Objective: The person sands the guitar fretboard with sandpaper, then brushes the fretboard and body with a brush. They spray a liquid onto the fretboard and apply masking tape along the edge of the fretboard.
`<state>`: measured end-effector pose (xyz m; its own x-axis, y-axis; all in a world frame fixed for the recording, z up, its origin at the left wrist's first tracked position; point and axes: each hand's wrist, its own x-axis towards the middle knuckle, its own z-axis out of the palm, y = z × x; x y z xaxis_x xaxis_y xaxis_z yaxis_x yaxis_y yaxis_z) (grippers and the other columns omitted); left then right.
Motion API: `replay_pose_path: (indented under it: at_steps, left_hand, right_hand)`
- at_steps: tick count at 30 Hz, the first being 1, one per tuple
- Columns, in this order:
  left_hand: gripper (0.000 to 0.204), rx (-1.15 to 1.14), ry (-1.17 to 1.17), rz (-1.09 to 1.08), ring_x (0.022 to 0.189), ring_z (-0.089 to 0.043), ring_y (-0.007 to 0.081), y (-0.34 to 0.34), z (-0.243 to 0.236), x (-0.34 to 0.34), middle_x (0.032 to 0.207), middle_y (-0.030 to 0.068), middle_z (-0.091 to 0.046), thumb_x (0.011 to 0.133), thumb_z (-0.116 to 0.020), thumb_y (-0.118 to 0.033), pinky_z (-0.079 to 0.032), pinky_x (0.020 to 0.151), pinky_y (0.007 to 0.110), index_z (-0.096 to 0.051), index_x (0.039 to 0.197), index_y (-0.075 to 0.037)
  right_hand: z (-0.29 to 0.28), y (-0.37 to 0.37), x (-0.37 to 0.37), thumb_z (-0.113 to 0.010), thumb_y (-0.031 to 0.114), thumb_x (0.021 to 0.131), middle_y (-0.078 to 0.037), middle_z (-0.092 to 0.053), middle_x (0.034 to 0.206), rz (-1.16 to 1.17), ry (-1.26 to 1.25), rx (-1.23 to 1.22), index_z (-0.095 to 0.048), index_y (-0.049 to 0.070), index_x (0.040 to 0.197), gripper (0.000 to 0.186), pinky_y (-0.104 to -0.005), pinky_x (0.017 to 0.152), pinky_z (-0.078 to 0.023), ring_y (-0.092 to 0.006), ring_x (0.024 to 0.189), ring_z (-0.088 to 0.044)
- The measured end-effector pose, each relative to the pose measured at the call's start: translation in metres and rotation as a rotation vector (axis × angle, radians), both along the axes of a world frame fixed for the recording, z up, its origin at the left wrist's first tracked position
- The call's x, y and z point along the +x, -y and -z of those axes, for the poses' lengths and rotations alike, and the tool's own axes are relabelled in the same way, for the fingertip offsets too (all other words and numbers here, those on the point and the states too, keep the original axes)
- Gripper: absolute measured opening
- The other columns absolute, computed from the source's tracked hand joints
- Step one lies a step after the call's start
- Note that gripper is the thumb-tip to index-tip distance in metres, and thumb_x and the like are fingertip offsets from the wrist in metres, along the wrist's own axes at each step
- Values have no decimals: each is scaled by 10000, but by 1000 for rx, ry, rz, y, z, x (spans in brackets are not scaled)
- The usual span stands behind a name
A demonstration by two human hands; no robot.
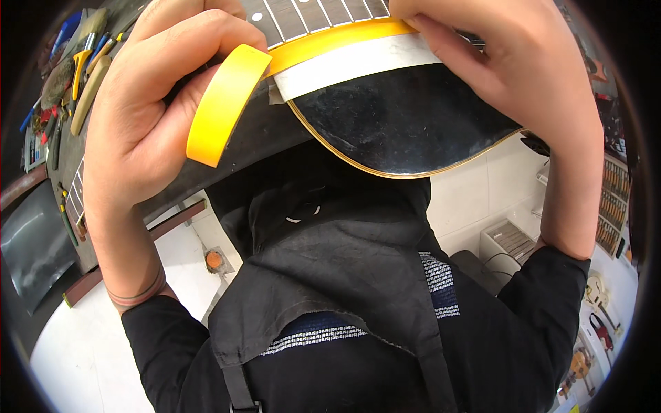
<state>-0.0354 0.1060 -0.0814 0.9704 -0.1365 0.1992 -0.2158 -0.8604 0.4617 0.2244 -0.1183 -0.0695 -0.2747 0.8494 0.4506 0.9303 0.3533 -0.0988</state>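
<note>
My left hand [148,103] is closed around a roll of yellow masking tape [228,107], held on edge between thumb and fingers. From the roll, a yellow tape strip [337,38] stretches along the near edge of a guitar's dark fretboard [320,15] with metal frets. My right hand [513,76] is at the strip's right end, thumb and curled finger pressed against it; its other fingertips are out of view. A white strip [358,65] lies just below the yellow one, over the glossy black guitar body [406,124] with its light-coloured edge binding.
Brushes [82,58], files and other hand tools crowd the dark workbench [241,151] at the left. Another fretted neck [74,189] lies partly behind my left wrist. At the lower right stand a box [506,241] and a rack of tools [611,206]. My dark apron [310,268] hangs beneath the guitar.
</note>
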Motion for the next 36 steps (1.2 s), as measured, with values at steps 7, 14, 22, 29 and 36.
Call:
replay_pose_path:
  at_steps: [7,14,22,29,36]
  left_hand:
    - [327,10,31,-6,1106,-644,264,-2,1,-4,1156,123,-640,913,-793,-258,-530,888,349,-793,1183,-75]
    - [322,18,28,-8,1104,-643,265,-2,4,-2,1153,121,-646,918,-800,-273,-528,893,354,-795,1174,-79]
    - [303,35,38,0,1083,-637,261,-1,3,1,1141,117,-640,916,-793,-257,-519,886,356,-789,1158,-75]
    - [291,-20,20,-14,1059,-631,258,-3,4,-2,1125,121,-624,911,-782,-225,-513,875,355,-781,1148,-56]
    - [295,-11,29,9,1043,-627,255,-3,-1,-1,1121,125,-614,918,-779,-228,-508,869,356,-773,1151,-47]
  right_hand:
    - [16,-2,8,-771,-24,876,-103,-735,989,-35,-301,11,-713,14,936,91,-374,750,-588,-291,879,-735]
    - [9,-4,6,-812,13,863,-100,-720,994,-23,-154,20,-702,21,931,129,-387,767,-581,-301,892,-724]
    - [-3,-5,1,-806,49,878,-102,-696,1006,37,-69,-36,-690,39,933,129,-407,772,-569,-327,907,-697]
    - [5,-9,0,-809,58,891,-100,-704,1016,28,-139,-38,-703,40,944,119,-395,792,-573,-315,927,-706]
    - [14,5,3,-825,21,895,-101,-733,1036,66,-224,7,-733,27,984,128,-370,792,-589,-286,937,-739]
